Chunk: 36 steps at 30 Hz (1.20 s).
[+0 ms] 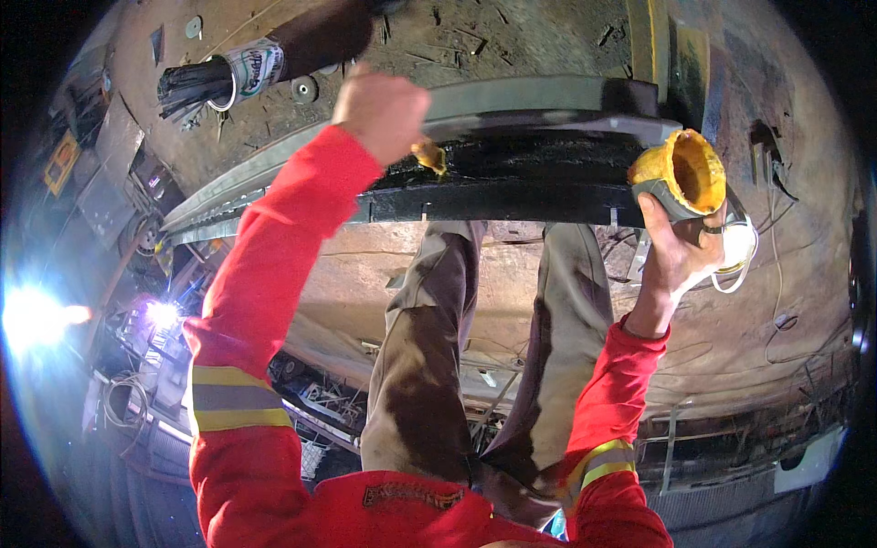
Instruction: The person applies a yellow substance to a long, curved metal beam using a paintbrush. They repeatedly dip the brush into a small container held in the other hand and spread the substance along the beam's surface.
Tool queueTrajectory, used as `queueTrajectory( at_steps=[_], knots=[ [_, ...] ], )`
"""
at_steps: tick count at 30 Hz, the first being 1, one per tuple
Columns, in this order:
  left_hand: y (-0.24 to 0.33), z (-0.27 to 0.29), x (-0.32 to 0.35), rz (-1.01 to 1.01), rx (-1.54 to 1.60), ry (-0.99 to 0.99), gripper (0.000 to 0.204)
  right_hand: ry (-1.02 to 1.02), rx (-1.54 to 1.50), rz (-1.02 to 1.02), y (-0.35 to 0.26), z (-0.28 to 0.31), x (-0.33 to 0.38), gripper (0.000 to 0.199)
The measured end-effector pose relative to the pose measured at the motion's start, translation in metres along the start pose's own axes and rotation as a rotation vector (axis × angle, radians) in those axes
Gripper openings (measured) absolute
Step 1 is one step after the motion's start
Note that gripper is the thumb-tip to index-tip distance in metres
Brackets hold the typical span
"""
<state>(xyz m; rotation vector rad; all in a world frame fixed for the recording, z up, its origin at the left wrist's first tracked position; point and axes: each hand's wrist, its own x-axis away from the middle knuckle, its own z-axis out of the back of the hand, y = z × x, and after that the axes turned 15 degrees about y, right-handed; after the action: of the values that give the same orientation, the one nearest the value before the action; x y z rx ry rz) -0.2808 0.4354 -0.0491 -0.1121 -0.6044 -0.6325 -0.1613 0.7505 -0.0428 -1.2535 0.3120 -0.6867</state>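
My left hand (382, 111) is closed in a fist above a long metal beam (539, 203). From under the fist sticks out a short, yellow-crusted paintbrush (428, 156); its handle is hidden in the hand. The beam's inner face looks black and glossy, while its far flange is grey. At the beam's right end, my right hand (678, 248) grips a cup (660, 194) from below, fingers around its side. Thick yellow paint coats the cup's rim and inside, and its outer wall is grey. The cup is tilted with its mouth toward me.
At the far left a tin (254, 71) of dark rods lies on its side. A metal disc (305, 89) is near it. Bright welding light (163, 313) glares at left. Cables (776, 265) trail over the floor at right. A yellow upright (647, 41) stands beyond the beam.
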Motion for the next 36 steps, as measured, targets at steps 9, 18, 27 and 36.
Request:
queueTrajectory(
  at_steps=[9, 18, 27, 36],
  knots=[
    [0.068, 0.040, -0.095, -0.076, 0.324, -0.066, 0.031, 0.043, -0.061, -0.067, -0.002, 0.002, -0.008, 0.060],
    [0.025, 0.026, -0.053, -0.063, 0.035, -0.238, 0.029, 0.042, -0.015, -0.004, 0.005, 0.013, -0.014, 0.061],
    [0.050, 0.047, -0.073, 0.060, 0.614, -0.063, 0.040, 0.054, -0.057, 0.016, 0.009, 0.014, -0.015, 0.054],
    [0.033, 0.037, -0.022, -0.043, 0.034, 0.033, 0.028, 0.060, 0.045, 0.037, 0.004, 0.014, -0.016, 0.059]
  ],
)
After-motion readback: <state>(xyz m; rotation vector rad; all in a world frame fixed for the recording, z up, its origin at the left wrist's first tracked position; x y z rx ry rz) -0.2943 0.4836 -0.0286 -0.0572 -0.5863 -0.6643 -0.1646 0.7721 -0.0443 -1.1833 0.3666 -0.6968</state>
